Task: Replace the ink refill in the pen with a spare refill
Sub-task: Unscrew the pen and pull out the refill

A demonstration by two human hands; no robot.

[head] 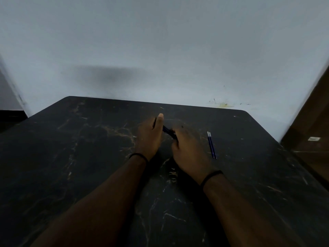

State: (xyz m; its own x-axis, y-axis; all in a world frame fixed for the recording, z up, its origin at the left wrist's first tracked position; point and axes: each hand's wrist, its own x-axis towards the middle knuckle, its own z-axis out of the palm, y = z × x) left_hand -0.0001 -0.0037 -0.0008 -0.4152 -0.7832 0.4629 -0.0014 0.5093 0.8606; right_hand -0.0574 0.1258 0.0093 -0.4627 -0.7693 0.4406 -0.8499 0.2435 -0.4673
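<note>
Black table [89, 175], both hands [151, 136] gripping pen [168, 131], refills [211, 145] beside.

Both hands meet over the middle of the table [71, 157], the left hand [150, 135] and right hand [189, 152] gripping opposite ends of the pen [168, 131]. Two spare refills [211, 145] lie side by side on the table just right of the right hand. A wall [160, 50] stands behind the table's far edge.

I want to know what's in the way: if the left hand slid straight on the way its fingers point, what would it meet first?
Probably nothing on the table: the left hand, gripping the pen, points away toward the wall, and the tabletop beyond looks bare. Depth is hard to judge.
</note>
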